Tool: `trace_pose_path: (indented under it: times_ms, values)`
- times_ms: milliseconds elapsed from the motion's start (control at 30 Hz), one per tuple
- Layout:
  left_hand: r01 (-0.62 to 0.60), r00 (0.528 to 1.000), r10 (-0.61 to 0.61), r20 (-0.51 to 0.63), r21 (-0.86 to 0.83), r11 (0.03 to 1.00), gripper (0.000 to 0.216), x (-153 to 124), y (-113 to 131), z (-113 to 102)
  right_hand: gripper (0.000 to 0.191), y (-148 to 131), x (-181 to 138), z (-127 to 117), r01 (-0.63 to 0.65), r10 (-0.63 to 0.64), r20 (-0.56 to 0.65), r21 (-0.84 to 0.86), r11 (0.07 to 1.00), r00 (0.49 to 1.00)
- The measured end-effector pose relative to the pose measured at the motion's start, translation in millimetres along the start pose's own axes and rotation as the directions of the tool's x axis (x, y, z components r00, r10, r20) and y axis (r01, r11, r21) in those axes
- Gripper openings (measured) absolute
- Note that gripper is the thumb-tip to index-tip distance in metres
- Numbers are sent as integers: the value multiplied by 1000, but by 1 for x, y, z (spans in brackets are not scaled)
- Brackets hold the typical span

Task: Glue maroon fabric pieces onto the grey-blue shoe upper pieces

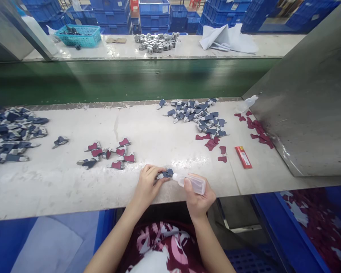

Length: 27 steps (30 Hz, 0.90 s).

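Between the fingers and thumb of my left hand (148,184) is a small blue-and-grey plastic part (167,173), held low over the near side of the worktable (59,193). My right hand (200,195) grips a translucent squeeze bottle (196,184), its white nozzle pointing left at the part's right end. Whether the tip touches the part I cannot tell. To the left lies a loose group of similar parts with maroon faces (121,151). A pile of blue-and-grey parts (197,113) sits beyond my hands, with several flat maroon pieces (211,143) at its near edge.
A larger heap of blue-and-grey parts (11,132) covers the far left. On the right are a red packet (243,157), more maroon pieces (258,131), another clear bottle (247,102) and a metal panel (309,102). A green belt (147,79) runs behind.
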<state>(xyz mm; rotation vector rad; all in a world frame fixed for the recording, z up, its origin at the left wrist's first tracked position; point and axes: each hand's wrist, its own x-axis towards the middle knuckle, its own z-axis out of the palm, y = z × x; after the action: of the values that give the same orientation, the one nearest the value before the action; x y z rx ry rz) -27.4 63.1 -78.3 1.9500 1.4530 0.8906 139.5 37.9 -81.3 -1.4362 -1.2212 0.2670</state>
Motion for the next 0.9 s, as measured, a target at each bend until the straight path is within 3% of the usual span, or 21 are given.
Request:
trace_pose_path:
  times_ms: [600, 900]
  values:
    - [25, 999, -24, 36, -27, 999, 12, 1, 1, -2, 25, 0, 2, -1, -24, 23, 74, 14, 1000, 997]
    - [-2, 1000, 2, 27, -8, 1000, 13, 0, 2, -3, 24, 2, -2, -5, -88, 88, -11, 44, 995, 996]
